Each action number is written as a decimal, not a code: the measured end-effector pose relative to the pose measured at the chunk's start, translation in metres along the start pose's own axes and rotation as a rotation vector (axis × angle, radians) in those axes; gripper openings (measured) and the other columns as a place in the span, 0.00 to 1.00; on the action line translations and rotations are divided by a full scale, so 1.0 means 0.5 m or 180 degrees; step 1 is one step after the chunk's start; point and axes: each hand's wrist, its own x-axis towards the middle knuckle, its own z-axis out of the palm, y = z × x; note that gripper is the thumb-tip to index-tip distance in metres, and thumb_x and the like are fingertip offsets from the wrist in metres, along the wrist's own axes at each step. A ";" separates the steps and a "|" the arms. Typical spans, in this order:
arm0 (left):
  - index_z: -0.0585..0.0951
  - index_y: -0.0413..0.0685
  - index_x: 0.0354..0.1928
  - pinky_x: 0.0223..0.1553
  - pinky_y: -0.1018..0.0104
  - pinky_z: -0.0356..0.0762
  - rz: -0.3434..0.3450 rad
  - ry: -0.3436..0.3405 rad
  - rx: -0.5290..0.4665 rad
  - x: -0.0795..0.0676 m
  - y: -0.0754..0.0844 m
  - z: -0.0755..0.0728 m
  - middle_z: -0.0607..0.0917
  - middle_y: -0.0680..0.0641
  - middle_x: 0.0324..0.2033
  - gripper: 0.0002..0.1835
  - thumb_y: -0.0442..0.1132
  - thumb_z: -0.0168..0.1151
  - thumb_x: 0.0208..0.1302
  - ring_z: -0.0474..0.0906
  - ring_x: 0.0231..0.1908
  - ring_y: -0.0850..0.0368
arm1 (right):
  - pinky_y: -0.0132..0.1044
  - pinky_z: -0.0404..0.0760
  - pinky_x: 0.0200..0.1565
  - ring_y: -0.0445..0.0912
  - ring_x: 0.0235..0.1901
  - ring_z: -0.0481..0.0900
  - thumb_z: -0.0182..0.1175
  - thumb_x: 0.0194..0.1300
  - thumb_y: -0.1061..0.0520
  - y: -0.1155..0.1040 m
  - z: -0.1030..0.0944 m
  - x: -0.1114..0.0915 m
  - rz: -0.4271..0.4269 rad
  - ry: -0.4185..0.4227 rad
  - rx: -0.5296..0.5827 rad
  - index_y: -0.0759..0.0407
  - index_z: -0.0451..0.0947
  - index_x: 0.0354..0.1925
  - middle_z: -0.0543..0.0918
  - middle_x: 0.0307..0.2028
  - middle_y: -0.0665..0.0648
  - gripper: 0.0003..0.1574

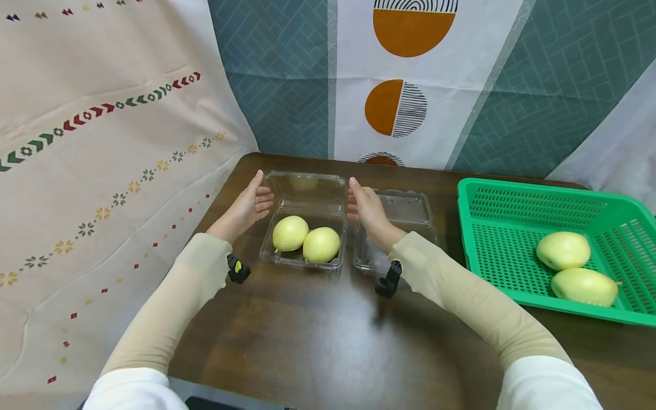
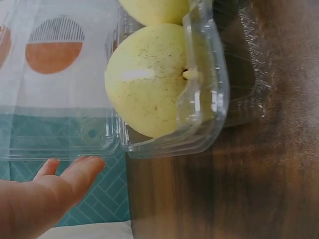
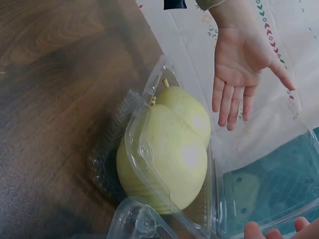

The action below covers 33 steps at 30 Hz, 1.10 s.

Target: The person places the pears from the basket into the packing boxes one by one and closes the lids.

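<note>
Currently, my left fingers (image 1: 263, 199) and right fingers (image 1: 352, 208) are hovering outstretched, empty, flanking the clear clamshell (image 1: 300, 263); its flimsy lid (image 1: 307, 200) is likely wanting gentle corner holds, two pears (image 1: 321, 245) probably steadying it.

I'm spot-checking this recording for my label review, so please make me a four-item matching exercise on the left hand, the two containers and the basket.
Things:
1. Left hand
2. Left container
3. Right container
4. Basket

Places and states:
A. Green, on the right side of the table
B. Between the left container and the basket
C. Two yellow fruits inside, lid raised
D. Fingers extended, by the raised lid's left edge

Pairs: 1-D, 2-C, 3-B, 4-A.
</note>
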 end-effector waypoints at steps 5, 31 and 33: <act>0.42 0.30 0.72 0.72 0.50 0.42 -0.0009 0.0068 -0.0020 -0.004 -0.006 0.000 0.48 0.31 0.71 0.47 0.65 0.29 0.70 0.44 0.73 0.40 | 0.51 0.71 0.61 0.60 0.63 0.66 0.41 0.73 0.37 0.007 0.004 -0.009 0.0000 0.0041 0.0018 0.68 0.60 0.63 0.66 0.62 0.66 0.39; 0.39 0.37 0.74 0.71 0.42 0.42 0.0000 0.0126 0.0229 -0.055 -0.053 -0.006 0.44 0.29 0.72 0.43 0.61 0.31 0.71 0.41 0.72 0.35 | 0.51 0.69 0.63 0.61 0.61 0.65 0.51 0.71 0.48 0.038 0.013 -0.054 0.0137 0.0002 -0.0013 0.70 0.60 0.58 0.65 0.60 0.67 0.30; 0.37 0.37 0.74 0.70 0.41 0.42 -0.0068 0.0084 0.0233 -0.059 -0.058 -0.008 0.44 0.28 0.71 0.44 0.62 0.31 0.70 0.41 0.72 0.34 | 0.51 0.68 0.63 0.62 0.61 0.64 0.51 0.71 0.49 0.039 0.014 -0.058 0.0141 -0.0046 -0.0034 0.70 0.60 0.58 0.65 0.60 0.67 0.30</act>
